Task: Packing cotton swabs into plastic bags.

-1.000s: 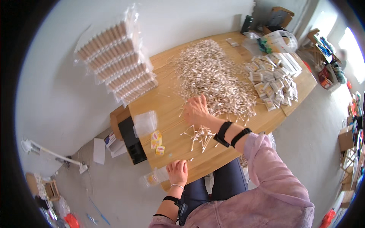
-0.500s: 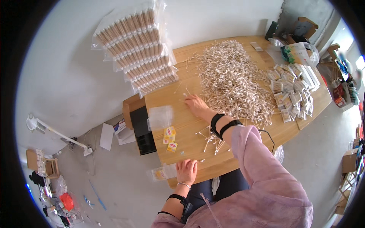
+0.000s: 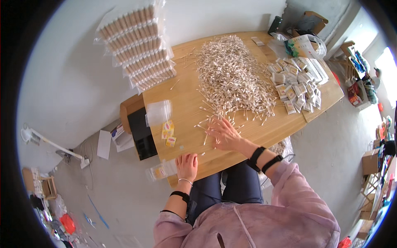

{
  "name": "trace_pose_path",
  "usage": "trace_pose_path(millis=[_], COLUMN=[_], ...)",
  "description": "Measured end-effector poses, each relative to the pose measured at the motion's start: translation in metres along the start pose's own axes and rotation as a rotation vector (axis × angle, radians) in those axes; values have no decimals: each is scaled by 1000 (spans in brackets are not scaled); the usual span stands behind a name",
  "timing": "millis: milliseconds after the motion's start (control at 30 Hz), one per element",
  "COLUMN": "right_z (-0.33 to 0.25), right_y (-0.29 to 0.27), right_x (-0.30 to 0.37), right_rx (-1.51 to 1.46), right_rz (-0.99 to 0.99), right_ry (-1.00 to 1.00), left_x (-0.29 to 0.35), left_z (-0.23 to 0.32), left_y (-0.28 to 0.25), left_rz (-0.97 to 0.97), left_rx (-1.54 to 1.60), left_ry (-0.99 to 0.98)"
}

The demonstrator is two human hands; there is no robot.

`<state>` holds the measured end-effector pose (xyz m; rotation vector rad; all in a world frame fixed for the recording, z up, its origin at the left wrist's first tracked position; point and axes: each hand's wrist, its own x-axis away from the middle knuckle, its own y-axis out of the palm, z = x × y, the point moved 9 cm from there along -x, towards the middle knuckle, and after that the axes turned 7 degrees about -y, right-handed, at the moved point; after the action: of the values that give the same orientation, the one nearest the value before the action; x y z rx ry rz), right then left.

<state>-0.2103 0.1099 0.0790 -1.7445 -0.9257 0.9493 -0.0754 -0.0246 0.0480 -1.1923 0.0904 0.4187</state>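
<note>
At the table's near edge, my left hand (image 3: 187, 167) is closed, its fingers curled down. A cotton swab (image 3: 201, 154) pokes out on its right side; what else sits under the fingers is hidden. Left of that hand, partly over the edge, lies a clear plastic bag (image 3: 159, 171) with a yellow card in it. My right hand (image 3: 223, 135) is open, fingers spread over loose cotton swabs at the near end of a large heap of cotton swabs (image 3: 233, 76). Yellow cards (image 3: 168, 129) and a stack of clear bags (image 3: 159, 113) lie on the table's left side.
Filled small packets (image 3: 293, 84) are piled at the right of the wooden table (image 3: 186, 93). Bundled swabs in clear bags (image 3: 138, 47) stand against the wall. At the back right are a plastic carrier bag (image 3: 304, 45) and a dark bottle (image 3: 275, 25). A box (image 3: 133, 108) stands left of the table.
My right hand has come back from the table's left-centre area to the loose swabs near me, its fingers now spread. My left hand stays by the bag. The whole view has shifted.
</note>
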Motion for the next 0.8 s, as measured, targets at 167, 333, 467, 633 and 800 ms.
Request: trace_pose_path(millis=[167,333,467,633,800], right_z=[27,64,75,103,97], right_y=[7,-24,-14,9,31], right_x=[36,-23,-127,-213,-254], right_rx=[100,28,42,79,208], right_rz=[14,232,-107,-49,-113], right_ry=[225,220,182,101,44], left_x=[-5,-4,-3,-9,-2], left_z=[14,9,4,11,5], left_y=[0,-1,-5,-3,-8], left_rz=[20,4,12,-27,-28], left_rx=[40,29,55,96,106], left_ry=[14,19,7,10,-29])
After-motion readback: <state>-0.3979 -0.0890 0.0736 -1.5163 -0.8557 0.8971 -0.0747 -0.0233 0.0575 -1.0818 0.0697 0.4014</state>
